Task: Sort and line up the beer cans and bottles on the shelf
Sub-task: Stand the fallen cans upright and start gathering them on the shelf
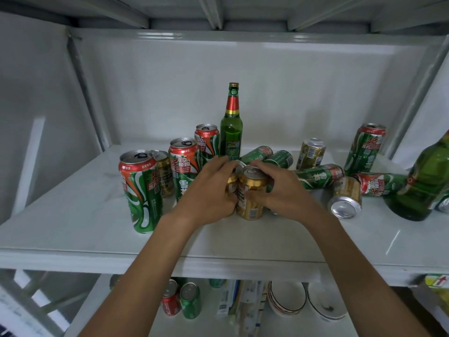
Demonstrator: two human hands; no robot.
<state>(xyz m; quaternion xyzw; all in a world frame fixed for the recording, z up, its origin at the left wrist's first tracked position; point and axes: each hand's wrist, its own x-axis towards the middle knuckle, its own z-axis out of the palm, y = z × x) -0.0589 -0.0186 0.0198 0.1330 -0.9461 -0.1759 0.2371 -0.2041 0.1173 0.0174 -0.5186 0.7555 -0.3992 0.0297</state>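
The left hand [213,188] and the right hand [279,188] each grip an upright gold beer can [251,190], the two cans touching between the palms.

A second gold can [232,184] is largely covered by the left hand [209,193]. A small gold can [165,175] is half hidden behind the front green can [141,190]. The large green bottle [422,181] is cut off by the right edge, and a can [443,203] behind it is barely seen. Items on the lower shelf [243,322] are blurred and partly hidden.
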